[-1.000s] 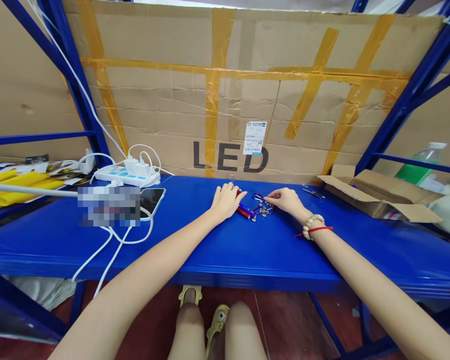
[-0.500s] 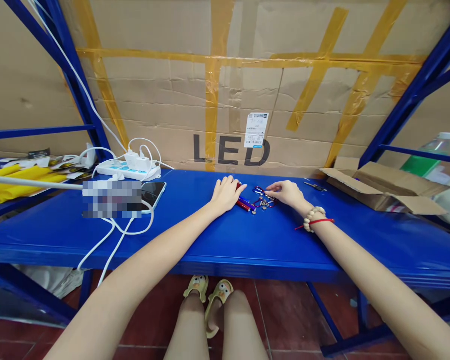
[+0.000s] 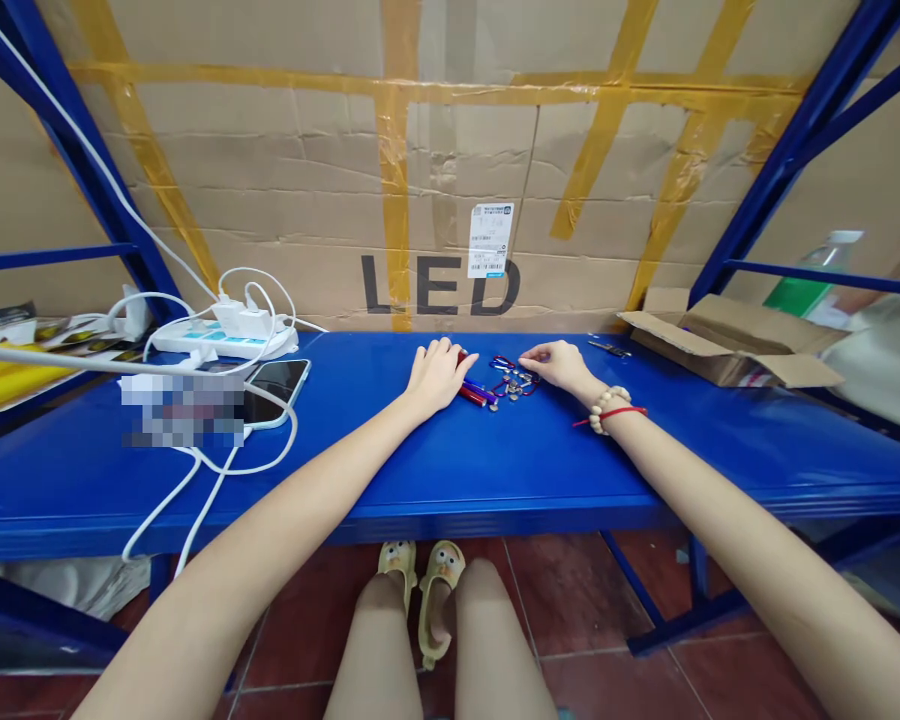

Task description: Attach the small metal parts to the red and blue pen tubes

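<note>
On a blue tabletop (image 3: pixel 450 455), the left hand (image 3: pixel 435 375) is lying palm down with its thumb spread, partly covering a red tube (image 3: pixel 473 397) and a blue tube (image 3: pixel 484 391) that are pointing toward four o'clock; whether it is gripping cannot be told. A blue loop (image 3: pixel 502 358) and metal bits (image 3: pixel 514 386) are lying about nine o'clock from the nearer right hand (image 3: pixel 560 365), whose thumb and fingertips are almost meeting, anything pinched being too small to see.
</note>
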Demonstrator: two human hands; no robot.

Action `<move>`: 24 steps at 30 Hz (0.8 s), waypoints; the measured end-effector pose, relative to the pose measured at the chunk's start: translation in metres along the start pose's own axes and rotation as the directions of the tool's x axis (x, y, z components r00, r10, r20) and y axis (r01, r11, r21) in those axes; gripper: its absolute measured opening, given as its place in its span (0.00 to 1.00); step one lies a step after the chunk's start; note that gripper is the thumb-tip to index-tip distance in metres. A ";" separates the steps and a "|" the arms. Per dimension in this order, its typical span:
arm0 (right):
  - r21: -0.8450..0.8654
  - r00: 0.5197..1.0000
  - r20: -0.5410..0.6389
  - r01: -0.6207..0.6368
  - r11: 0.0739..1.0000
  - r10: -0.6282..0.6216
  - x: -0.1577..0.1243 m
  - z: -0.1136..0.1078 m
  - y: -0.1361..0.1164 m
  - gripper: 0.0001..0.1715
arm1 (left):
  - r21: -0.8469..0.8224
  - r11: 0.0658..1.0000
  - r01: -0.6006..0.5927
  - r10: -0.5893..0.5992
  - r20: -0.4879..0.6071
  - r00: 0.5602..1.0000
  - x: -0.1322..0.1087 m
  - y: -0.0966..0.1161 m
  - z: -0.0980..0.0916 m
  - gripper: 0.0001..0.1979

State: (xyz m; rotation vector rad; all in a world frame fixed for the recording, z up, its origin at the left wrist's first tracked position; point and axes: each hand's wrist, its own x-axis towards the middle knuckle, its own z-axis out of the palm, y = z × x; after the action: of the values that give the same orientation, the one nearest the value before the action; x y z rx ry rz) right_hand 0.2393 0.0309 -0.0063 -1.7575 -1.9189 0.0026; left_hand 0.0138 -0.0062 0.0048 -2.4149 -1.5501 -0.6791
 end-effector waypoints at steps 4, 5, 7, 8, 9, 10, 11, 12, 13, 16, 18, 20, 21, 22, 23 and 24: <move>0.024 1.000 -0.019 0.024 0.999 -0.023 0.000 0.001 0.000 0.14 | -0.001 1.000 -0.003 0.003 0.011 1.000 0.001 0.000 0.000 0.22; 0.038 0.999 -0.031 0.030 0.999 -0.029 0.001 0.001 0.000 0.14 | -0.001 1.000 -0.003 0.003 0.013 1.000 0.001 0.000 0.001 0.22; 0.059 0.998 -0.050 0.035 0.998 -0.032 0.001 0.001 0.000 0.15 | -0.003 1.000 -0.005 0.005 0.018 1.000 0.002 0.000 0.001 0.22; 0.061 0.998 -0.050 0.034 0.998 -0.031 0.001 0.001 0.001 0.16 | -0.004 1.000 -0.006 0.006 0.020 1.000 0.002 0.000 0.002 0.22; 0.060 0.999 -0.046 0.031 0.998 -0.028 0.000 0.001 0.001 0.16 | -0.006 1.000 -0.009 0.009 0.020 1.000 0.002 0.000 0.002 0.22; 0.057 0.999 -0.040 0.028 0.998 -0.026 0.000 0.001 0.001 0.16 | -0.008 1.000 -0.012 0.012 0.021 1.000 0.002 0.000 0.002 0.22; 0.053 0.999 -0.034 0.025 0.998 -0.024 0.000 0.001 0.001 0.16 | -0.010 1.000 -0.015 0.015 0.021 1.000 0.002 0.000 0.002 0.22; 0.050 0.999 -0.029 0.022 0.999 -0.021 -0.001 0.000 0.000 0.16 | -0.011 1.000 -0.017 0.018 0.021 1.000 0.002 0.000 0.002 0.22; 0.045 1.000 -0.021 0.019 0.999 -0.018 -0.001 0.000 0.000 0.16 | -0.013 1.000 -0.019 0.019 0.022 1.000 0.003 0.000 0.002 0.22; 0.017 1.000 0.019 0.006 1.000 -0.006 -0.001 0.000 -0.003 0.14 | -0.020 1.000 -0.023 0.023 0.029 0.999 0.003 0.000 0.002 0.22; -0.007 0.999 0.047 0.005 1.000 -0.005 -0.002 -0.001 -0.005 0.14 | -0.025 0.999 -0.024 0.025 0.031 0.999 0.003 0.000 0.003 0.22; -0.024 0.999 0.048 0.011 1.000 -0.010 -0.003 -0.002 -0.006 0.13 | -0.026 0.999 -0.024 0.025 0.031 0.999 0.003 0.000 0.003 0.22; -0.029 0.999 0.042 0.013 1.000 -0.012 -0.003 -0.002 -0.007 0.13 | -0.025 0.999 -0.024 0.025 0.031 0.999 0.003 0.000 0.003 0.22; -0.032 0.999 0.034 0.011 0.999 -0.010 -0.004 -0.003 -0.008 0.13 | -0.022 0.999 -0.025 0.026 0.030 0.999 0.003 0.000 0.003 0.22; -0.034 1.000 0.027 0.005 0.999 -0.004 -0.004 -0.004 -0.009 0.12 | -0.020 0.999 -0.026 0.027 0.030 0.999 0.003 0.000 0.003 0.22; -0.035 1.000 0.022 -0.006 0.999 0.007 -0.005 -0.004 -0.010 0.12 | -0.019 0.999 -0.028 0.028 0.030 0.999 0.003 0.000 0.002 0.22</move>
State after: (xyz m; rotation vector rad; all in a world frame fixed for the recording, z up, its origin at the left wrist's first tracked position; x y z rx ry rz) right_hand 0.2321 0.0237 -0.0009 -1.7936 -1.9397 -0.0091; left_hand 0.0153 -0.0028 0.0040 -2.4663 -1.5250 -0.6575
